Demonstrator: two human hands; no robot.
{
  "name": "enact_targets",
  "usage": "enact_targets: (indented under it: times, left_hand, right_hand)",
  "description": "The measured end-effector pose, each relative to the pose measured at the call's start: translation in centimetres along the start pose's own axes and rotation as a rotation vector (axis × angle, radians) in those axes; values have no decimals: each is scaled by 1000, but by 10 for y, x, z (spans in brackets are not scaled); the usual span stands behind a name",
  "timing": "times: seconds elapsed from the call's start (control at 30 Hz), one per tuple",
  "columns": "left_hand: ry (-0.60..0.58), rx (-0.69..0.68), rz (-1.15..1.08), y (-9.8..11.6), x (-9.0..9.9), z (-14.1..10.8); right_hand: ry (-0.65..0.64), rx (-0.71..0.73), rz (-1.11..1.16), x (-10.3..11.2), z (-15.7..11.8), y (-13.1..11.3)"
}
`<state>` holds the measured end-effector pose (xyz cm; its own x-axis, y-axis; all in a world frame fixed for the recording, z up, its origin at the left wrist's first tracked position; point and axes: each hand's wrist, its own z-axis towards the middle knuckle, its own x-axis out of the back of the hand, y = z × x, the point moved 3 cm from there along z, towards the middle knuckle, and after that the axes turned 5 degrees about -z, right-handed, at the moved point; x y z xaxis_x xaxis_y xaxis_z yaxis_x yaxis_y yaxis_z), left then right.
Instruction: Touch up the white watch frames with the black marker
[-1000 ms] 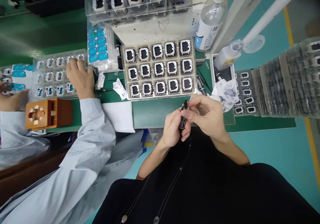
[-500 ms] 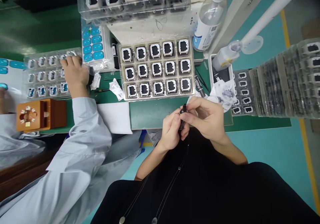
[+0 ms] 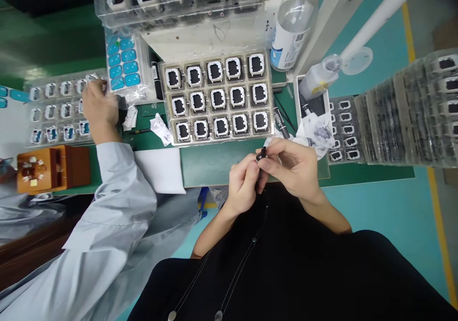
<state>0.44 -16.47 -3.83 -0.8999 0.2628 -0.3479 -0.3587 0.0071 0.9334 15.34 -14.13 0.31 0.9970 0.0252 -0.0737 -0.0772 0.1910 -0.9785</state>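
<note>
Between my two hands, close in front of my chest, is a small black marker [image 3: 262, 154] with a narrow dark tip pointing up. Fingers cover most of its body. My left hand [image 3: 242, 183] is closed around the lower part. At the upper end, my right hand [image 3: 294, 166] pinches with thumb and fingertips, touching the left fingers. Beyond the hands lies a clear plastic tray [image 3: 218, 140] holding rows of white square frames with dark centres. Just past my right hand are a crumpled, stained tissue [image 3: 317, 131] and another black marker [image 3: 281, 123].
At left, a co-worker's hand [image 3: 100, 108] rests over another tray of parts [image 3: 57, 102], near an orange-brown fixture [image 3: 53, 169]. A clear bottle [image 3: 291, 30] and a smaller dispenser [image 3: 318, 78] stand at back right. Stacked trays [image 3: 390, 113] fill the far right. A white pad [image 3: 160, 169] lies left.
The view has shifted slightly, so the bench things appear further left. My hands stay together on the marker, with less of its body showing. The co-worker's hand has moved slightly over its tray.
</note>
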Motion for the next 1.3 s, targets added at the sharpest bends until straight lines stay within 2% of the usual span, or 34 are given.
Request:
enact_targets:
  times: [0.13, 0.23, 0.3, 0.33, 0.37, 0.4, 0.43, 0.5, 0.63, 0.77, 0.87, 0.93, 1.0, 1.1, 1.2, 1.23, 1.3]
  left_hand:
    - [20, 43, 9, 0, -2, 2]
    - [44, 81, -30, -4, -4, 8]
    - [71, 149, -33, -9, -5, 12]
    - [76, 175, -6, -11, -5, 14]
    - [65, 182, 41, -12, -6, 16]
    - [37, 168, 99, -12, -6, 18]
    - [-5, 141, 160, -12, -8, 20]
    - [-103, 84, 269, -10, -11, 22]
    - [-269, 35, 432, -6, -18, 22]
    - [-213, 37, 297, -3, -16, 20]
    - [-177, 28, 205, 1, -8, 19]
    - [-112, 4, 282, 6, 4, 20]
    - [9, -19, 402, 12, 23, 23]
    - [279, -87, 629, 26, 64, 31]
    - [577, -136, 960, 41, 112, 42]
    - [654, -120, 1066, 45, 126, 47]
    - [731, -19, 1215, 49, 149, 57]
  right_hand:
    - [-4, -7, -71, 0, -2, 5]
    - [89, 48, -253, 5, -12, 14]
    - [206, 213, -502, 13, -22, 20]
    - [207, 383, -640, 16, -28, 21]
    - [145, 540, -782, 18, -34, 25]
    - [63, 632, -922, 20, -38, 30]
    - [8, 643, -1048, 25, -40, 37]
    - [-1, 648, -1192, 36, -42, 47]
    - [32, 685, -1190, 51, -39, 53]
    - [140, 685, -1102, 58, -40, 53]
    - [202, 592, -965, 64, -41, 56]
    - [235, 524, -862, 69, -42, 58]
    - [250, 488, -816, 72, -41, 60]
    - [244, 479, -810, 74, -39, 62]
    - [221, 481, -806, 73, -35, 62]
    - [213, 486, -804, 72, -35, 62]
    - [203, 498, -801, 72, -34, 61]
